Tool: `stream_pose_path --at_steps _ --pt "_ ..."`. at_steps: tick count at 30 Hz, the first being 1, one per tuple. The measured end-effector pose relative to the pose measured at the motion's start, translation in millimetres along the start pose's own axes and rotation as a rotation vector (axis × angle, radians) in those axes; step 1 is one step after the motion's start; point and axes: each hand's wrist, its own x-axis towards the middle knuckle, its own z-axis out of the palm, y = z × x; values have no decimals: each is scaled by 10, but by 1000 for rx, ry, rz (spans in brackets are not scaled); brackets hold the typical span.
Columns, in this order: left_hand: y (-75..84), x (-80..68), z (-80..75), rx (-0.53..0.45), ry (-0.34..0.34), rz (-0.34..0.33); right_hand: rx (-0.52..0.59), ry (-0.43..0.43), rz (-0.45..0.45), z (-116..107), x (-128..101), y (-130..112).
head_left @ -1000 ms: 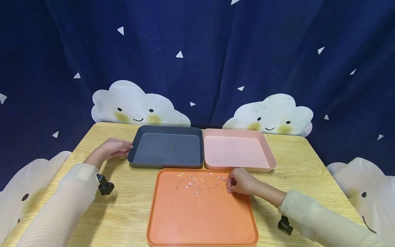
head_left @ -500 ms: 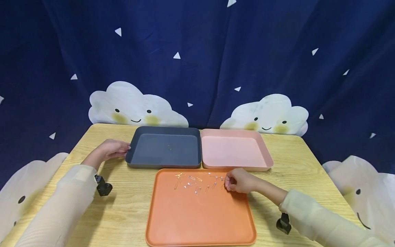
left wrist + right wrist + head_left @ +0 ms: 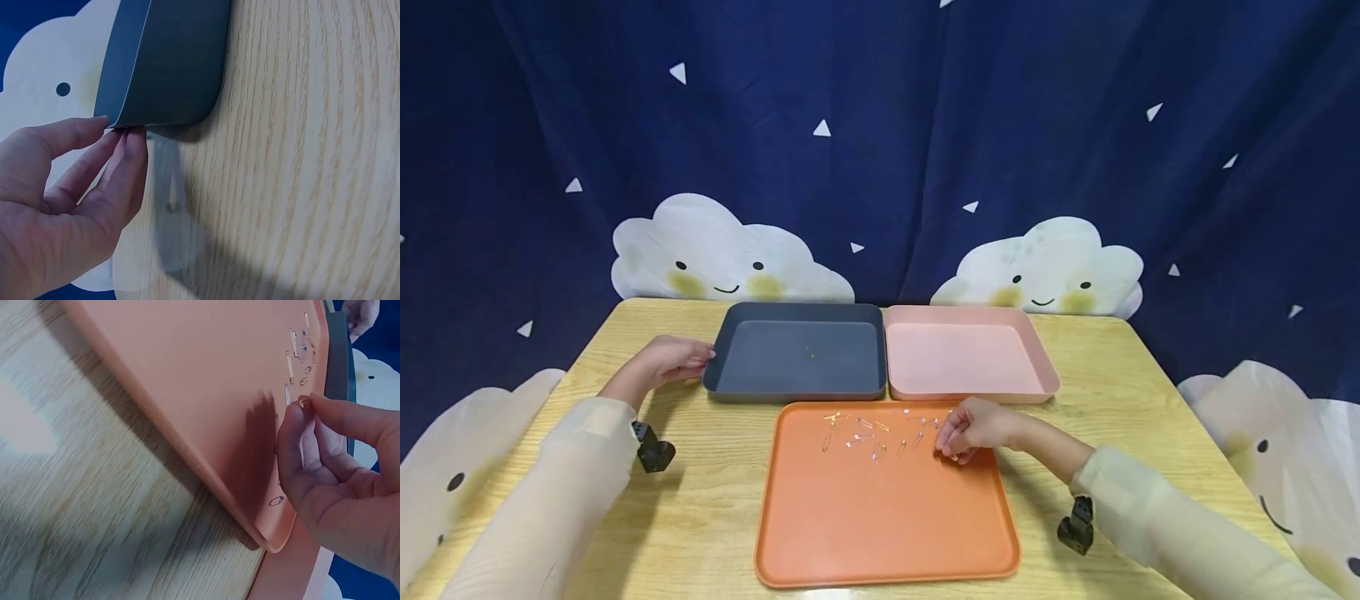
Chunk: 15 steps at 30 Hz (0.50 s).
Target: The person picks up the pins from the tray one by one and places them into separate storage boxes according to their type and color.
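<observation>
My right hand point(image 3: 973, 429) is over the far right part of the orange tray point(image 3: 887, 517). Its thumb and forefinger pinch a small gold safety pin point(image 3: 304, 402), seen best in the right wrist view. Several gold and silver safety pins lie scattered along the tray's far side, among them a silver safety pin point(image 3: 276, 501) near the corner. At the left, my left hand point(image 3: 677, 360) holds the wall of the dark grey tray point(image 3: 178, 62), thumb at the rim and fingers against the outside. A tiny gold safety pin point(image 3: 810, 353) lies in that grey tray.
A pink tray point(image 3: 970, 354) stands right of the grey one, side by side behind the orange tray. All three rest on a wooden table point(image 3: 1105, 392). Behind it hangs a dark blue curtain point(image 3: 880, 150) with clouds and triangles.
My right hand has shifted slightly left and turned, and a gold safety pin now shows at its fingertips. The left hand stays at the grey tray. The head view has shifted a little.
</observation>
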Motion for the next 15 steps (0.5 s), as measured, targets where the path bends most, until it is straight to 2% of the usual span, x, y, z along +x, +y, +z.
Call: stream_pose_path --at_steps 8,15 --pt "43 -5 20 -7 27 -22 168 -22 93 -25 88 -70" --pt "53 2 7 -19 20 -24 237 -72 84 -24 184 -184"
